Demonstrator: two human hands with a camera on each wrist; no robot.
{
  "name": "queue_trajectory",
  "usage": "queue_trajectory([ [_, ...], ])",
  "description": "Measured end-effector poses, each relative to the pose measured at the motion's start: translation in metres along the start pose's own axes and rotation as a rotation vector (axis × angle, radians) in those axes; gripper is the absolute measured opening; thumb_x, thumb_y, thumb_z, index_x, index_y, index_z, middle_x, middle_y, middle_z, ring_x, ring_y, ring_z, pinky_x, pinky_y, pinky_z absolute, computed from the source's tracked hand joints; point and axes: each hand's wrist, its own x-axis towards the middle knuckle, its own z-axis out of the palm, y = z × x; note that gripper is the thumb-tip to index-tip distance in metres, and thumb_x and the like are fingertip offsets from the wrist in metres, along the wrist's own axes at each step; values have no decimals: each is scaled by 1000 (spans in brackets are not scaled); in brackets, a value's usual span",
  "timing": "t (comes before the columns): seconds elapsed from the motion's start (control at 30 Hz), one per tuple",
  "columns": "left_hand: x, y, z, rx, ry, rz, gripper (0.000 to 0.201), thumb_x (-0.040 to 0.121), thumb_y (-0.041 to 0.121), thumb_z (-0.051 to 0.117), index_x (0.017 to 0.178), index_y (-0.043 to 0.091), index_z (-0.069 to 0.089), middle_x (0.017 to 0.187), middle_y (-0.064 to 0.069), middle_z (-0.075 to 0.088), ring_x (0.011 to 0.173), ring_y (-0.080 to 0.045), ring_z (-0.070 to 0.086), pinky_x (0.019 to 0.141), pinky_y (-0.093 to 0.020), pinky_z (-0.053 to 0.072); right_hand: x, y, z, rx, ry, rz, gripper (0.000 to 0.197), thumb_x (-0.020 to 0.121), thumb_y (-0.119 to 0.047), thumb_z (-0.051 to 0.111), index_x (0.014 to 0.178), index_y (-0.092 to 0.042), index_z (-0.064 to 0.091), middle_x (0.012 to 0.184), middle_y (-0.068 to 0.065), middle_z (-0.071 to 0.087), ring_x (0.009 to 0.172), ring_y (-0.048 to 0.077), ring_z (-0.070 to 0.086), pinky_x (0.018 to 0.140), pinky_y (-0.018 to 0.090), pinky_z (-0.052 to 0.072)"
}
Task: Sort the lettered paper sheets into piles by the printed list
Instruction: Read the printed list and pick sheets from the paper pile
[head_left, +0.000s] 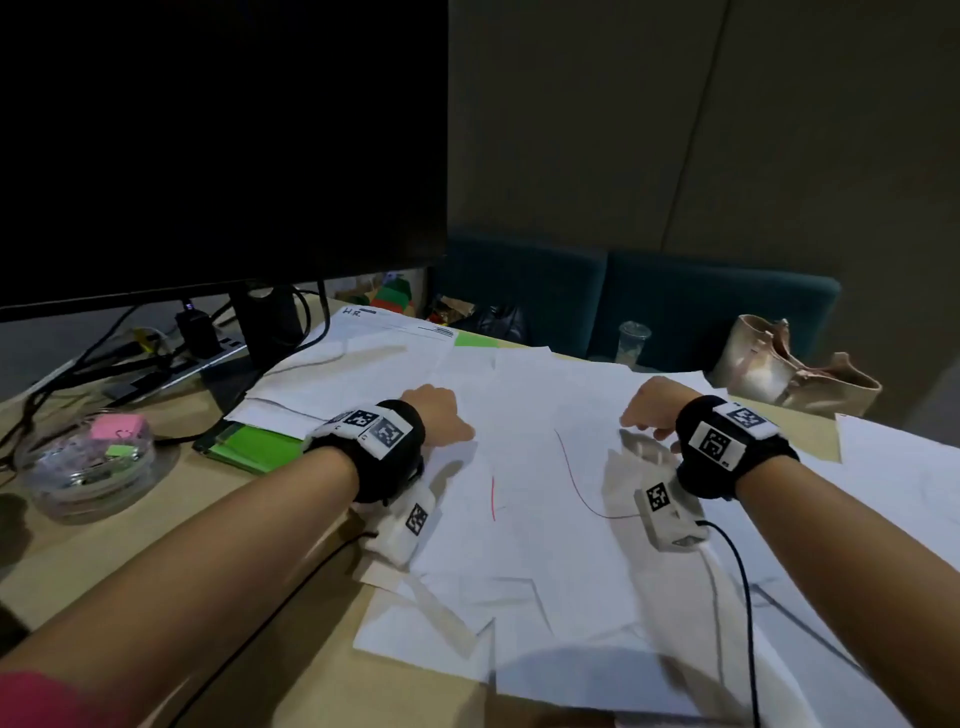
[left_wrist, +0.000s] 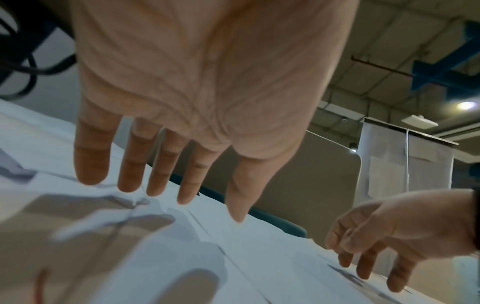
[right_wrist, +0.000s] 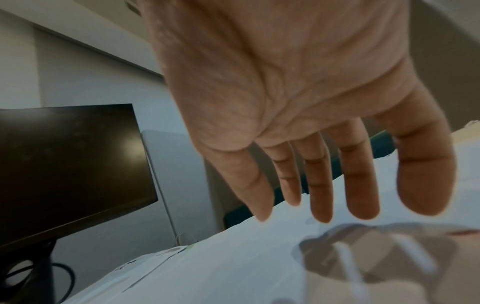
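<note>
White paper sheets (head_left: 519, 415) lie spread and overlapping across most of the desk (head_left: 156, 545), their near edges ragged and lapping past one another toward the front edge, with bare desk left only on the person's left side. That side is hemmed in by a dark monitor (head_left: 223, 145) on its stand, a tangle of cables (head_left: 78, 364), a clear glass dish (head_left: 85, 467) holding pink and green notes, and a green folder (head_left: 249, 447) tucked under the left edge of the paper. At the far right a beige bag (head_left: 789, 364) stands by the sheets, and a plastic cup (head_left: 632, 340) sits behind the far edge. The left hand (head_left: 441, 415) and right hand (head_left: 652, 410) hover above the middle of the spread, well apart. From the head view the fingers are hidden behind the knuckles; the wrist views show both palms facing down, fingers (left_wrist: 91, 160) of the left straight and slightly fanned, fingers (right_wrist: 319, 185) of the right likewise extended, neither holding anything. The sheets look mostly blank from above, two bearing thin red curved lines (head_left: 571, 478); a far sheet (head_left: 384, 327) carries printed lines and handwriting too small to read.
</note>
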Motion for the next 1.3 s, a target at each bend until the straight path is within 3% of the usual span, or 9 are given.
queue_trajectory([
  [0.17, -15, 25, 4, 60, -109, 79, 61, 93, 47, 53, 141, 12, 38, 141, -10, 43, 121, -27, 49, 93, -31, 44, -9, 32, -8, -66, -50, 27, 26, 83, -18, 69, 101, 1, 66, 101, 11, 65, 90, 27, 62, 65, 34, 54],
  [0.3, -19, 40, 11, 88, -267, 144, 40, 90, 50, 57, 103, 13, 46, 92, 0, 57, 63, -13, 48, 51, -24, 34, -20, 41, -13, -113, -99, 44, 21, 81, -28, 74, 73, -10, 68, 85, 6, 63, 82, 20, 59, 75, 31, 52],
  [0.53, -23, 53, 19, 250, -250, 133, 74, 84, 68, 50, 132, 13, 39, 135, -7, 47, 111, -24, 49, 89, -34, 38, -29, 36, -1, -215, -98, 76, 38, 78, -34, 75, 49, -16, 59, 67, 0, 54, 68, 18, 56, 69, 27, 44],
  [0.67, -16, 54, 26, 256, -210, 89, 99, 76, 80, 47, 148, 15, 23, 149, -11, 35, 132, -29, 40, 103, -38, 33, -35, 32, 6, -235, -74, 18, 28, 85, -33, 69, 96, -7, 65, 92, 6, 62, 94, 25, 58, 81, 30, 45],
  [0.77, -12, 58, 29, 252, -198, 77, 103, 71, 81, 52, 145, 14, 26, 144, -14, 40, 126, -31, 45, 96, -39, 38, -38, 30, 11, -306, -39, -42, 32, 96, -18, 52, 120, 1, 58, 99, 11, 55, 90, 22, 56, 71, 18, 46],
  [0.9, -10, 62, 27, 294, -190, 88, 97, 68, 80, 57, 135, 14, 33, 133, -15, 43, 115, -32, 50, 80, -36, 38, -32, 35, 9, -401, -86, -34, 22, 95, -10, 46, 74, -6, 51, 99, 11, 52, 96, 23, 50, 80, 24, 41],
  [1.0, -10, 63, 26, 313, -186, 84, 102, 64, 82, 59, 137, 16, 33, 135, -15, 39, 114, -34, 50, 79, -38, 38, -22, 54, -3, -30, 26, 52, 9, 87, -9, 60, 93, -9, 53, 98, 12, 54, 93, 25, 51, 78, 31, 48],
  [1.1, -9, 64, 24, 309, -193, 79, 101, 61, 83, 60, 135, 18, 35, 134, -14, 38, 105, -31, 49, 79, -38, 39, 0, 95, -17, -12, 75, 134, 53, 74, -29, 70, 124, -19, 55, 118, 9, 57, 102, 28, 56, 93, 41, 49],
  [1.3, -8, 63, 25, 321, -192, 83, 102, 58, 84, 61, 132, 18, 37, 132, -13, 40, 97, -29, 46, 78, -39, 41, 44, 201, -13, -245, 182, 287, 81, 43, -69, 49, 118, -40, 57, 121, -6, 58, 109, 22, 57, 92, 41, 49],
])
